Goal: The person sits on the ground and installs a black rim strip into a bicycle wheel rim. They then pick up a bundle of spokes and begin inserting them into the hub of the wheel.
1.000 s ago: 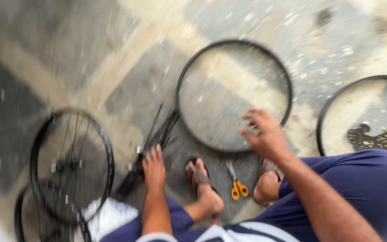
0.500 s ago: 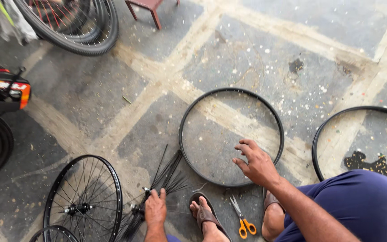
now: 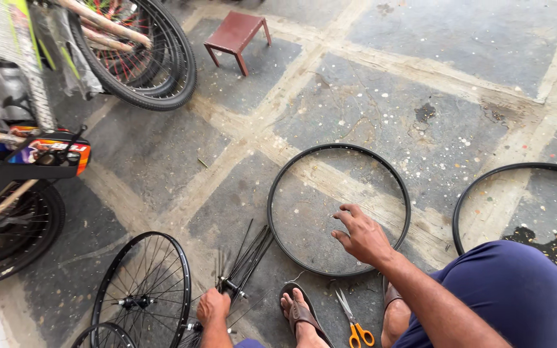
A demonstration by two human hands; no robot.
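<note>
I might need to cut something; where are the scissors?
The orange-handled scissors lie on the floor at the bottom of the view, between the person's two sandalled feet.

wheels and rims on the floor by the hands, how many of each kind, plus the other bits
bare black rims: 2
spoked wheels: 2
hub with loose black spokes, under the left hand: 1
orange-handled scissors: 1
The right hand hovers over the near rim, grip open.
Total: 6
</note>
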